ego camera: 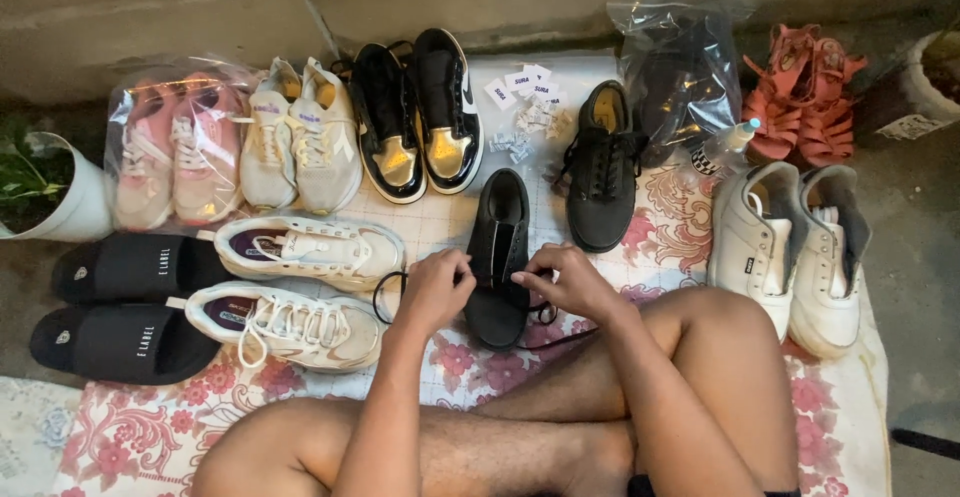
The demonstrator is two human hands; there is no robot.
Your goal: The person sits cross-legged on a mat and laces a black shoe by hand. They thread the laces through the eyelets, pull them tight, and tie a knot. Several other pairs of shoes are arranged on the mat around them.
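Black shoe (497,257) on floral mat (690,227), between both hands, left hand (436,287) fingers pinching its black lace (385,292), right hand (565,279) fingers pinched at its eyelets.

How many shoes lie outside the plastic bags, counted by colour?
White shoes: 6
Black shoes: 4
Black-and-gold shoes: 2
Coral sandals: 2
Total: 14

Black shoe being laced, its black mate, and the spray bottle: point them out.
black shoe being laced (499,247), head view, tongue.
black mate (601,192), head view, laced upper.
spray bottle (727,145), head view, clear body.
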